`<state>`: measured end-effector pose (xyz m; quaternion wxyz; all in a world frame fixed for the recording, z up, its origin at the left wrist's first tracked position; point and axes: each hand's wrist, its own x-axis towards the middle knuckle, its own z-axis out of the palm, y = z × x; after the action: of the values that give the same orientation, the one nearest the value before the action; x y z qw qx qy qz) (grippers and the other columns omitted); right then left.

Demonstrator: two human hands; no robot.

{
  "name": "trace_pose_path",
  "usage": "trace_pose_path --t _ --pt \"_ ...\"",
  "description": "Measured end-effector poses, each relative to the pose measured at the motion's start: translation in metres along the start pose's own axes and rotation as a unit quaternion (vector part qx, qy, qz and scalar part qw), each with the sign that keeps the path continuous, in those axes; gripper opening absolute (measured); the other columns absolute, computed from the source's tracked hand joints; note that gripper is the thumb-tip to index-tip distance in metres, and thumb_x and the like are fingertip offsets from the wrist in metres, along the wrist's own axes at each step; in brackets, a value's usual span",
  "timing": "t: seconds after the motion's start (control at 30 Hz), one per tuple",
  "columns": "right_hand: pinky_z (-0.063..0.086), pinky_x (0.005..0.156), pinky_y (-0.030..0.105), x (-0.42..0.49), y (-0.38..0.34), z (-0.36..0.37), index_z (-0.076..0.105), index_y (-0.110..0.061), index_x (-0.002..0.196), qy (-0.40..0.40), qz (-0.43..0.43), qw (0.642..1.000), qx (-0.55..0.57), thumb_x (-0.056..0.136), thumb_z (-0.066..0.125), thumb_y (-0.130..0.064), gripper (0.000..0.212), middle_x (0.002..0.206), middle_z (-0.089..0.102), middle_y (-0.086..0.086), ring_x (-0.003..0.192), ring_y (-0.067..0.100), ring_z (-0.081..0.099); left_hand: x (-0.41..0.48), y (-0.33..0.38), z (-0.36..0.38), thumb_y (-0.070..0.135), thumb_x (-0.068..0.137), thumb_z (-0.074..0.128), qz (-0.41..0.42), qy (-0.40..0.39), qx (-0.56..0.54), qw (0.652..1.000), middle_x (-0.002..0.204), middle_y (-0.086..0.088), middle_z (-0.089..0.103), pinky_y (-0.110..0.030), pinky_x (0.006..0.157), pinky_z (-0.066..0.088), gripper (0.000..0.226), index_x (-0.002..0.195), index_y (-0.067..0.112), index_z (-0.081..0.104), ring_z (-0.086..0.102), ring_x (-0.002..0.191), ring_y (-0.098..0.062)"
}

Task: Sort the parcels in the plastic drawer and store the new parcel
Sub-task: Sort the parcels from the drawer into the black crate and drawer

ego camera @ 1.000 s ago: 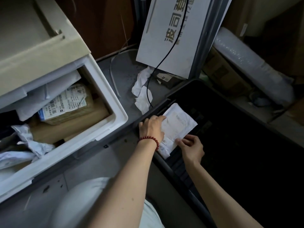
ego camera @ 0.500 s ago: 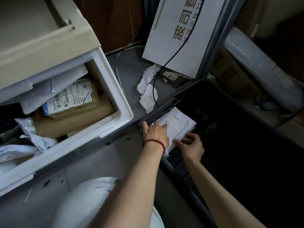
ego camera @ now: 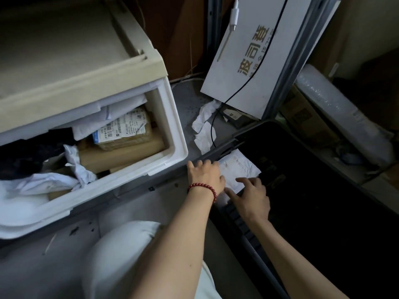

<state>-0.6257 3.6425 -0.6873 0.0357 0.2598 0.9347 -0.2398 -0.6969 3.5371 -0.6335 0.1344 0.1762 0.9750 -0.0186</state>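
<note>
Left hand (ego camera: pixel 206 176): flat, fingers spread, pressing the parcel's left edge.
Right hand (ego camera: pixel 252 197): relaxed, fingertips resting on the near edge, no grip.
Parcel (ego camera: pixel 237 167): white, flat, wrinkled; in the black bin (ego camera: pixel 313 190), far-left corner, right of the plastic drawer (ego camera: pixel 172 132).

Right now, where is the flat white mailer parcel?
Head view, right of centre: the white mailer parcel lies in the black plastic crate, near-left corner, partly under the left hand and right hand, right of the white plastic drawer.
</note>
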Motion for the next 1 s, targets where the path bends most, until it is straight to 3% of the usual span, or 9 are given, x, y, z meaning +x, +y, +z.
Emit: trace_pose_path --t 0.2,0.37,0.6,0.73,0.83,1.0 --pt "0.039 0.099 0.040 -0.023 -0.020 -0.039 0.051 -0.029 0.134 0.007 -0.064 0.998 -0.005 0.089 0.050 -0.062 0.055 0.142 0.045 -0.002 0.130 0.022 0.040 -0.040 -0.039 -0.030 0.043 0.095 0.044 -0.080 0.049 -0.048 0.994 0.124 -0.003 0.060 -0.042 0.101 0.030 0.038 0.126 0.023 0.055 0.051 0.120 -0.024" --pt "0.044 0.096 0.038 -0.041 -0.060 -0.062 0.056 -0.027 0.129 0.029 -0.130 0.990 0.036 0.089 0.052 -0.059 0.050 0.134 0.051 -0.001 0.124 0.023 0.046 -0.079 -0.085 -0.067 0.041 0.093 0.050 -0.159 0.091 -0.155 0.971 0.123 -0.003 0.062 -0.034 0.093 0.042 0.032 0.121 0.027 0.060 0.056 0.114 -0.026" --pt "0.045 0.080 0.034 -0.075 -0.165 -0.066 0.058 -0.023 0.125 -0.029 -0.237 0.967 0.084 0.088 0.055 -0.059 0.051 0.129 0.050 0.002 0.116 0.022 0.054 -0.152 -0.178 -0.092 0.045 0.092 0.050 -0.259 0.150 -0.169 0.939 0.121 0.007 0.063 -0.031 0.087 0.044 0.029 0.116 0.030 0.059 0.056 0.115 -0.020" --pt "0.045 0.089 0.036 -0.101 -0.233 -0.070 0.057 -0.022 0.127 -0.066 -0.312 0.945 0.077 0.087 0.057 -0.058 0.054 0.134 0.049 0.007 0.118 0.026 0.053 -0.201 -0.227 -0.094 0.043 0.092 0.049 -0.327 0.174 -0.158 0.915 0.118 0.006 0.064 -0.029 0.082 0.042 0.030 0.117 0.030 0.060 0.058 0.110 -0.019" --pt "0.044 0.086 0.034 -0.120 -0.270 -0.063 0.058 -0.024 0.125 -0.095 -0.344 0.932 0.066 0.086 0.058 -0.056 0.050 0.130 0.052 0.005 0.116 0.024 0.054 -0.229 -0.254 -0.086 0.040 0.092 0.048 -0.357 0.175 -0.150 0.905 0.118 0.003 0.063 -0.029 0.081 0.044 0.028 0.116 0.029 0.059 0.058 0.108 -0.022" --pt "0.046 0.087 0.036 -0.130 -0.296 -0.031 0.056 -0.024 0.126 -0.137 -0.358 0.923 0.007 0.085 0.060 -0.055 0.051 0.129 0.050 0.007 0.115 0.025 0.053 -0.250 -0.278 -0.062 0.039 0.093 0.050 -0.361 0.171 -0.181 0.899 0.130 0.004 0.057 -0.032 0.086 0.048 0.034 0.126 0.029 0.053 0.056 0.114 -0.022"
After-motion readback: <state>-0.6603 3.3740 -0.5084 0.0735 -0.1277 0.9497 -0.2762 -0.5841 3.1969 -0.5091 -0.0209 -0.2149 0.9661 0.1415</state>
